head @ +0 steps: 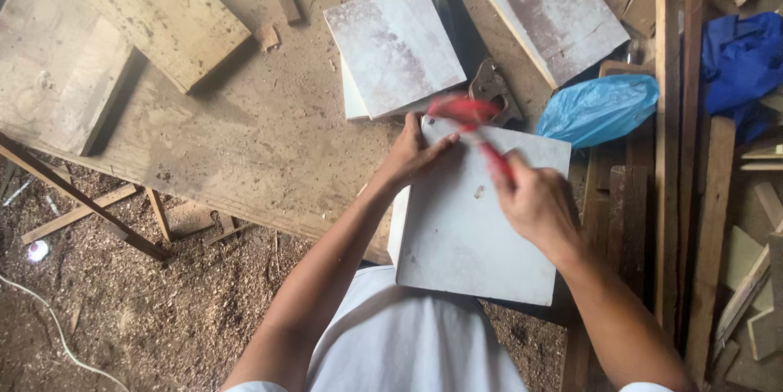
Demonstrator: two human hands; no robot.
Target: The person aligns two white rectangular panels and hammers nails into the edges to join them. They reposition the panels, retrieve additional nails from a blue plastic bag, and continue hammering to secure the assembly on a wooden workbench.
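Left hand [412,151] pins white panel [477,217] top-left corner, centre frame; right hand [534,204] clamped on blurred red-handled tool [477,127] there. Fastener looks partly in; other corners untouched.

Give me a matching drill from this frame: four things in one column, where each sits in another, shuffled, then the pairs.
Things:
1. red-handled tool
2. light blue plastic bag
3. flat white square panel
4. dusty white board stack

Places:
A. under both hands, partly overhanging the bench's near edge
B. in the right hand, blurred
C. on the plywood workbench, beyond the left hand
D. right of the held panel, beside the upright timber planks

Pairs: 1-B, 2-D, 3-A, 4-C
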